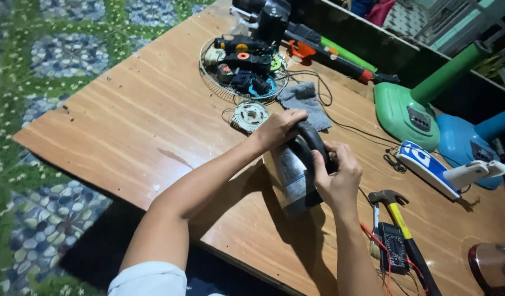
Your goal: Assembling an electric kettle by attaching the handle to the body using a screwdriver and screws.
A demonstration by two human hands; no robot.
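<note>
Head view: at frame centre on the bench [126, 126], one black-handled appliance [299, 170] is gripped by left hand [280, 129] and right hand [337, 178], fingers curled tight; one hammer [397, 216] and one multimeter [394, 246] lie lower right.

Both hands, left hand [279, 127] and right hand [340, 178], grip a grey-and-black appliance body [294, 174] on the wooden table [143, 115]

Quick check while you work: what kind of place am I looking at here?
Probably a home repair bench for small appliances. Both hands, left and right, grip a dark, silver-bodied appliance on a wooden table, with a hammer, a multimeter and fan bases nearby.
</note>
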